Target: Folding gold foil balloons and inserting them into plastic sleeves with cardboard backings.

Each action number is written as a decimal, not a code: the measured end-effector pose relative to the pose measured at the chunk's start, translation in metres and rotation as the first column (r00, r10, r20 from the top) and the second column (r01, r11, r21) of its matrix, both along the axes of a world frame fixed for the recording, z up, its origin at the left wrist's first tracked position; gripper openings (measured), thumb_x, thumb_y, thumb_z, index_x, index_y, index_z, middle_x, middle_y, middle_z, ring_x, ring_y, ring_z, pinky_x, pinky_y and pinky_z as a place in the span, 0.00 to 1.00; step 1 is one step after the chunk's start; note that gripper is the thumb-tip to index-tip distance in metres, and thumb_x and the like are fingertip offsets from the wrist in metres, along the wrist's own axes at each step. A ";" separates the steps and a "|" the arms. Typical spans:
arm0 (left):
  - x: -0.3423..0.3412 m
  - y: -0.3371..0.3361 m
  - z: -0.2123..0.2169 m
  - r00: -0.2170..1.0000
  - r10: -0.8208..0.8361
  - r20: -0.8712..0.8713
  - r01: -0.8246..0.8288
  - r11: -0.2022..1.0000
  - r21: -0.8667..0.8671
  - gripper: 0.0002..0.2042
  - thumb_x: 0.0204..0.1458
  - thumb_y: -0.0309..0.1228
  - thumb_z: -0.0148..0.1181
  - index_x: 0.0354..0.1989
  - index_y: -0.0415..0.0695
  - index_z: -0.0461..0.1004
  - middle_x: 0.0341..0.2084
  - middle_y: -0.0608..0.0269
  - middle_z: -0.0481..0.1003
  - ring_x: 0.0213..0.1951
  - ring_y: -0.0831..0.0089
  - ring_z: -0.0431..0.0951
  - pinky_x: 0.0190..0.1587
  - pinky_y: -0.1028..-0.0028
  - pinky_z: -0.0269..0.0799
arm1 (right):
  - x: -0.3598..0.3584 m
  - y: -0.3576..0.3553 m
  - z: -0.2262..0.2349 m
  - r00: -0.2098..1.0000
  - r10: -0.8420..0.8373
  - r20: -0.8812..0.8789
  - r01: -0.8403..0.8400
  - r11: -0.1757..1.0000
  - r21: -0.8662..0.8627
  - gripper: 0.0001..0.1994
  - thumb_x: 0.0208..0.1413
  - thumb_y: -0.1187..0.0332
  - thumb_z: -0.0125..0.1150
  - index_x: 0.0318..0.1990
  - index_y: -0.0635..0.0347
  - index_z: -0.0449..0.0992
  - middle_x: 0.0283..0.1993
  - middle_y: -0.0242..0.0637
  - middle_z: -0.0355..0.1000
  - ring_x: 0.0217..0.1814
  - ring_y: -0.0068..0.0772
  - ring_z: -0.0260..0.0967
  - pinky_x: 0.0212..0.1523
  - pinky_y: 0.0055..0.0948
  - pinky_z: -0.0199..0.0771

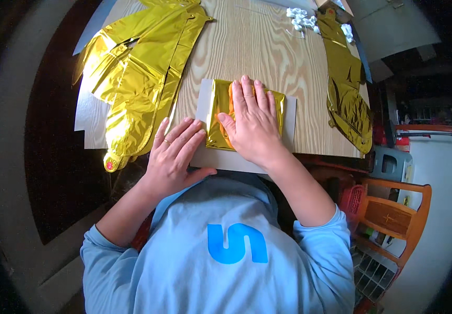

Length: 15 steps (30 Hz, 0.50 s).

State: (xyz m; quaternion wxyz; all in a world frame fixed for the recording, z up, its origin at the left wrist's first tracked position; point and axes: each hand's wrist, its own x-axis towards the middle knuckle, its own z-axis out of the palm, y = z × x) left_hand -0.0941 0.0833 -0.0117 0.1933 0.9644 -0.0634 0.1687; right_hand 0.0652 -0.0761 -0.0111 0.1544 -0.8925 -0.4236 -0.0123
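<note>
Flat on a folded packet of gold foil (214,112) lies my right hand (255,123), palm down with fingers stretched out. Orange tones show on the foil around that hand, perhaps its reflection. Under the packet is a pale card or sheet (226,160), which sticks out at its sides and at the table's near edge. My left hand (173,162) rests beside the packet's lower left corner, fingers extended, with a ring on one finger. What lies under both palms is hidden.
A large, limp gold foil balloon (142,78) spreads over the table's left side, its end hanging past the edge. Another gold foil piece (344,73) lies at the right. White crumpled bits (302,20) and a box (336,6) are at the far right. A wooden chair (422,214) stands right.
</note>
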 end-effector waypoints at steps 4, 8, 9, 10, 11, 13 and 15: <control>0.000 -0.001 -0.002 1.000 0.010 0.006 -0.010 1.000 -0.017 0.39 0.41 0.53 0.72 0.59 0.41 0.70 0.60 0.56 0.71 0.65 0.56 0.68 0.70 0.47 0.46 | -0.004 0.006 -0.004 0.999 -0.044 0.000 0.044 0.999 0.005 0.37 0.63 0.49 0.50 0.71 0.68 0.53 0.75 0.57 0.47 0.78 0.61 0.39 0.75 0.58 0.33; -0.001 -0.001 -0.002 1.000 0.016 0.006 -0.016 0.999 -0.030 0.40 0.40 0.52 0.73 0.60 0.40 0.69 0.60 0.56 0.71 0.65 0.57 0.68 0.71 0.47 0.45 | -0.005 0.007 -0.005 0.998 -0.056 0.006 0.056 0.998 -0.002 0.37 0.64 0.48 0.49 0.71 0.67 0.52 0.76 0.57 0.46 0.79 0.61 0.37 0.75 0.58 0.32; -0.001 -0.002 -0.002 1.000 0.018 0.005 -0.018 1.000 -0.024 0.41 0.40 0.52 0.73 0.61 0.41 0.68 0.60 0.57 0.71 0.65 0.57 0.68 0.71 0.47 0.45 | -0.005 0.007 -0.005 0.998 -0.055 0.006 0.055 0.998 -0.007 0.37 0.64 0.48 0.49 0.71 0.67 0.52 0.76 0.57 0.46 0.79 0.60 0.37 0.75 0.58 0.31; -0.001 -0.002 -0.001 1.000 0.021 0.005 -0.021 1.000 -0.017 0.42 0.40 0.52 0.74 0.61 0.41 0.68 0.60 0.57 0.72 0.65 0.57 0.68 0.71 0.47 0.45 | -0.005 0.007 -0.005 0.998 -0.055 0.005 0.055 0.998 -0.009 0.38 0.64 0.48 0.48 0.71 0.67 0.52 0.76 0.57 0.46 0.79 0.60 0.37 0.75 0.58 0.31; -0.001 -0.002 0.000 1.000 0.023 0.005 -0.023 1.000 -0.011 0.42 0.39 0.52 0.74 0.62 0.41 0.67 0.60 0.57 0.72 0.65 0.57 0.68 0.71 0.47 0.45 | -0.005 0.007 -0.005 0.998 -0.055 0.004 0.055 0.998 -0.011 0.38 0.64 0.48 0.48 0.71 0.67 0.52 0.76 0.57 0.46 0.79 0.60 0.37 0.75 0.58 0.31; -0.001 -0.002 0.000 0.999 0.032 0.003 -0.032 0.999 -0.014 0.43 0.39 0.53 0.74 0.62 0.41 0.67 0.60 0.57 0.72 0.65 0.58 0.68 0.71 0.47 0.45 | -0.005 0.006 -0.005 0.998 -0.057 0.001 0.057 0.998 -0.015 0.38 0.64 0.47 0.48 0.72 0.67 0.51 0.76 0.57 0.45 0.79 0.60 0.36 0.75 0.58 0.30; -0.001 -0.003 0.000 0.999 0.040 0.005 -0.040 0.999 -0.013 0.44 0.39 0.53 0.74 0.63 0.41 0.66 0.60 0.57 0.71 0.65 0.58 0.68 0.71 0.47 0.45 | -0.005 0.006 -0.005 0.998 -0.057 -0.005 0.057 0.998 -0.018 0.38 0.64 0.47 0.47 0.72 0.67 0.51 0.76 0.57 0.45 0.79 0.60 0.36 0.75 0.58 0.30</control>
